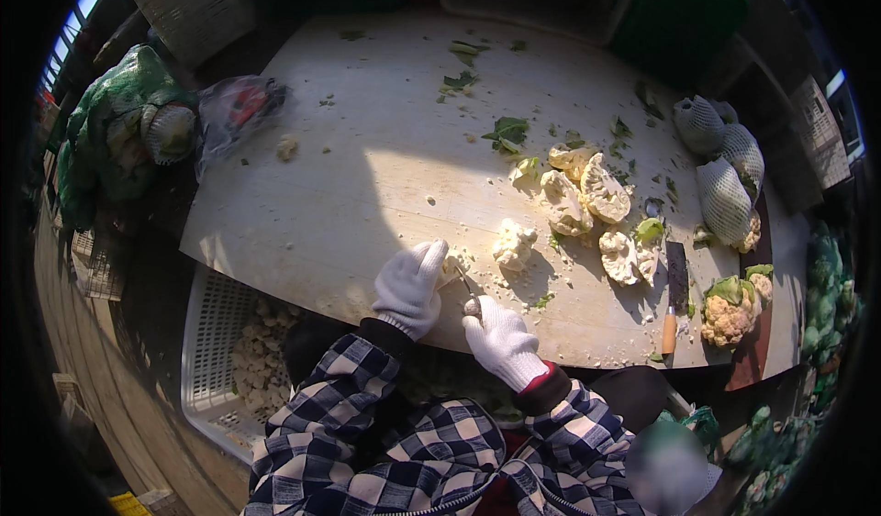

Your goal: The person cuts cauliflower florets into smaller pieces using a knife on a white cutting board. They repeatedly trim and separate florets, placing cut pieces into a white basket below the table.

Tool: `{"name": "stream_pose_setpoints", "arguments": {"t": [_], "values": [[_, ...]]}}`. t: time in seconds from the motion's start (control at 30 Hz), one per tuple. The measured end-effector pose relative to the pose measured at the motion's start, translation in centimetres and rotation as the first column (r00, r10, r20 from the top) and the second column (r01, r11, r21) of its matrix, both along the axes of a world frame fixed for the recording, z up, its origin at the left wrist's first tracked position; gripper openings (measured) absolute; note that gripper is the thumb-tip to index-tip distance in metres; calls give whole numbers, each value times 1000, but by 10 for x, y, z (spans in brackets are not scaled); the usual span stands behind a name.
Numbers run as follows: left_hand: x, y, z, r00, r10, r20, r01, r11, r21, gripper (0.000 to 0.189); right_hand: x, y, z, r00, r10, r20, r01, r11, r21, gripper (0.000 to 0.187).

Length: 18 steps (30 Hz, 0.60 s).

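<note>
My left hand, in a white knitted glove, is closed on a pale cauliflower piece near the table's front edge. Just right of it, my right hand, also gloved, grips the handle of a small knife, its thin blade pointing up to the piece. A cauliflower chunk lies beyond the knife, with crumbs around it. Farther right are several cut cauliflower pieces. A cleaver with a wooden handle lies beside them, and a whole cauliflower head sits to its right.
The white tabletop bears scattered leaf scraps. A white plastic basket holding florets stands below the table at left. Foam-netted cauliflowers lie at the right edge. A green mesh bag and a clear plastic bag are at left.
</note>
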<state>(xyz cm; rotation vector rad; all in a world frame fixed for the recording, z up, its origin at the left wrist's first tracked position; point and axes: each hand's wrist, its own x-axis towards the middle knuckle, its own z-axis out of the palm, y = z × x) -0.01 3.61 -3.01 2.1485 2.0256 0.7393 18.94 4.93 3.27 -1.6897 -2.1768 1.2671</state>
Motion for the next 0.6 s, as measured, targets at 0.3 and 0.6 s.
{"name": "stream_pose_setpoints", "arguments": {"t": [0.3, 0.6], "values": [[7, 6, 10, 989, 35, 142, -60, 983, 175, 45, 2, 6, 13, 988, 92, 126, -92, 996, -10, 30], [6, 3, 8, 978, 100, 186, -112, 992, 54, 44, -16, 9, 9, 981, 134, 144, -152, 980, 128, 17]]}}
